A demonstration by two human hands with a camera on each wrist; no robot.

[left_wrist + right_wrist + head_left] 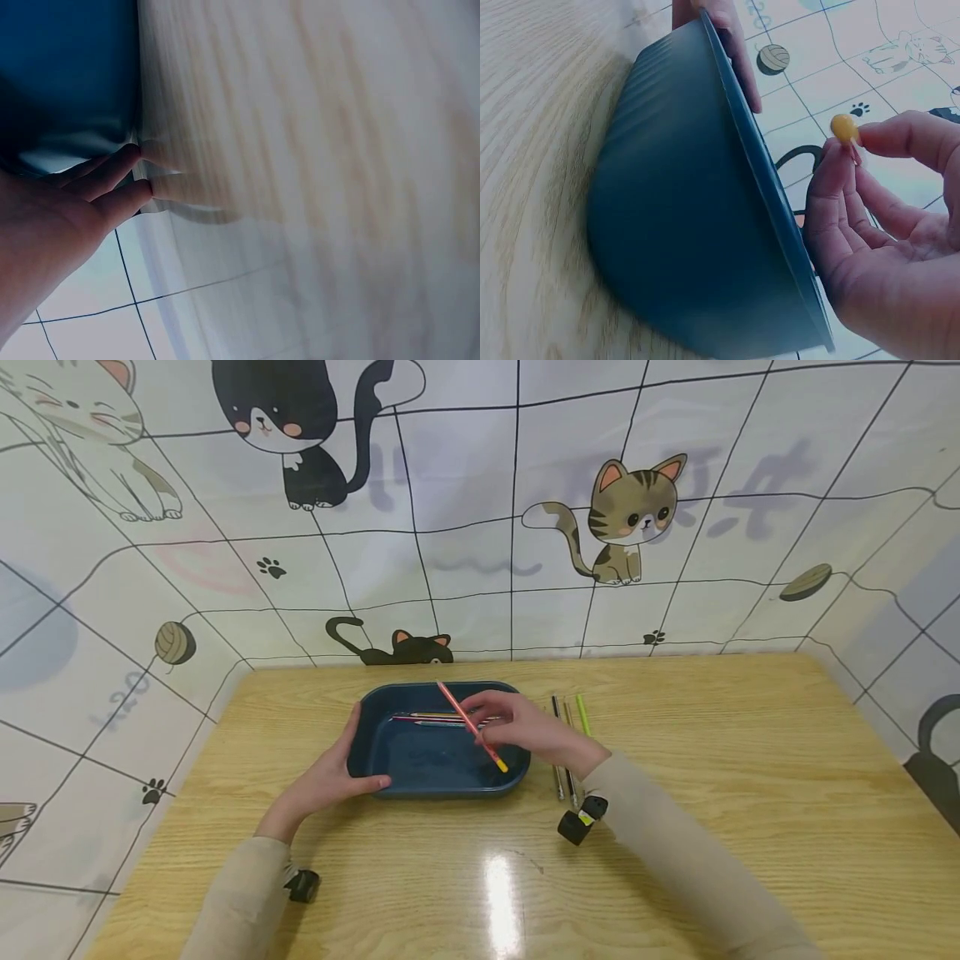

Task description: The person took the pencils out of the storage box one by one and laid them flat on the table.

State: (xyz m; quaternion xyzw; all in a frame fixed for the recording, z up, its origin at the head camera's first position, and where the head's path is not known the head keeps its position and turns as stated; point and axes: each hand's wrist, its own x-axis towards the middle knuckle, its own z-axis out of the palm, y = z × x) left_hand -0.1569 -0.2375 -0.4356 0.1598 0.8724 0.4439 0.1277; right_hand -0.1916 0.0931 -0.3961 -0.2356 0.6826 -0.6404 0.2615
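Observation:
A dark blue plastic basin [420, 768] stands on the table. My left hand [322, 781] grips its left end, thumb over the front rim and fingers along the outer side. Above the basin's right part, my right hand [517, 722] pinches a red pencil [453, 702] between thumb and fingertips. The pencil slants, its yellow end toward me; that yellow end [844, 127] shows close up in the right wrist view. Several colored pencils [427, 717] lie in the basin, partly hidden behind the right hand.
Right of the basin, several more pencils lie side by side on the wooden table [712, 735], among them a bright green pencil [583, 714] and a dark pencil [572, 789], partly under the right forearm. A cat-printed curtain [465, 560] encloses the table's back and sides.

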